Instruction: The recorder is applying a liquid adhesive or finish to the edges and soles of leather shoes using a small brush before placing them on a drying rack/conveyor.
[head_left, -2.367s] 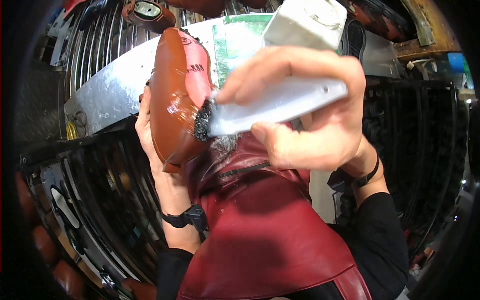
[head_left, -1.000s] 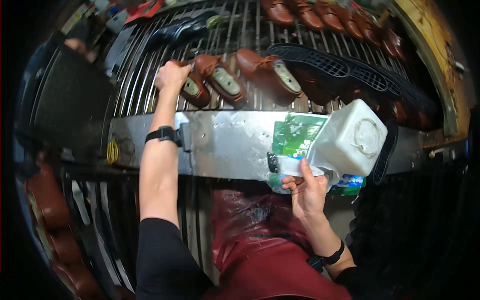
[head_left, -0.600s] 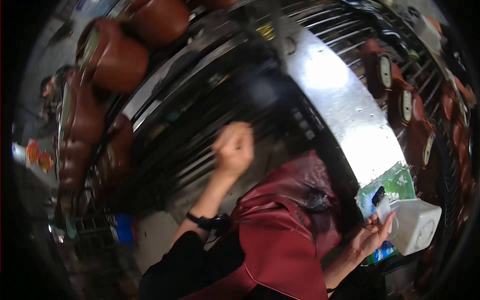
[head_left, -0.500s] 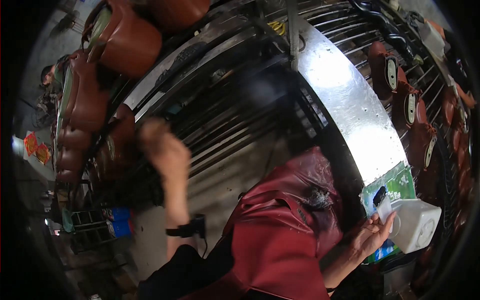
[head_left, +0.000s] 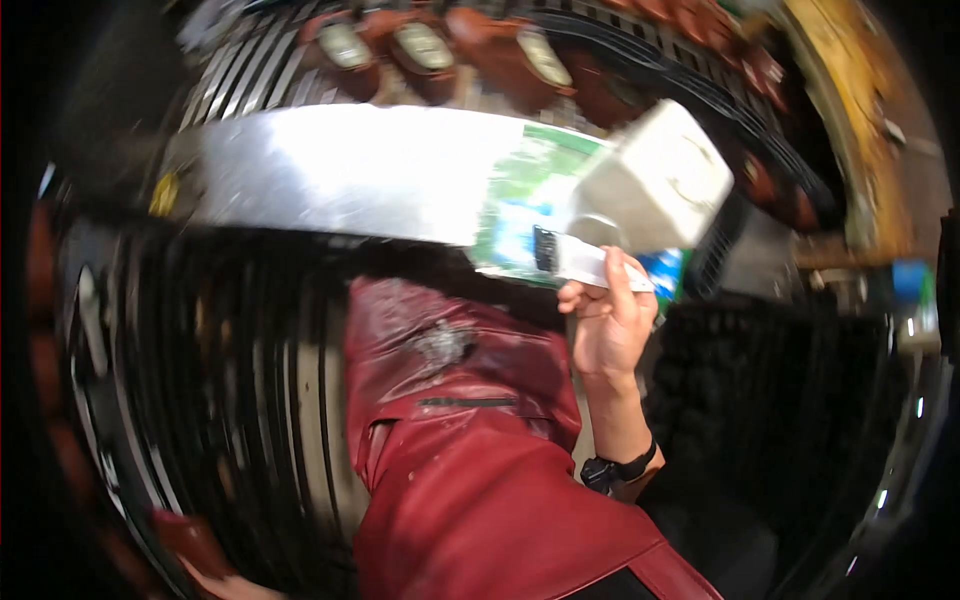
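One hand alone shows in the head view: the right hand [head_left: 605, 325], raised at the right of the scene with a dark band at its wrist. Its fingers [head_left: 622, 285] are curled shut round the pale handle of a brush [head_left: 585, 262], whose dark bristles point left over a green and white sheet [head_left: 520, 205]. That sheet lies on the right end of a shiny metal desk [head_left: 330, 175], which runs across the far side of the scene. Just right of the brush, and touching the sheet's far right corner, stands a white plastic container [head_left: 655, 180], tilted in the blurred picture. Beyond the desk, on a rack of metal bars [head_left: 250, 70], several brown shoes [head_left: 430, 55] sit in a row with their pale insoles up. Near the middle, a dark red leather apron [head_left: 470, 440] hangs down the person's front, flecked with pale spots. The left hand cannot be made out anywhere in the view.
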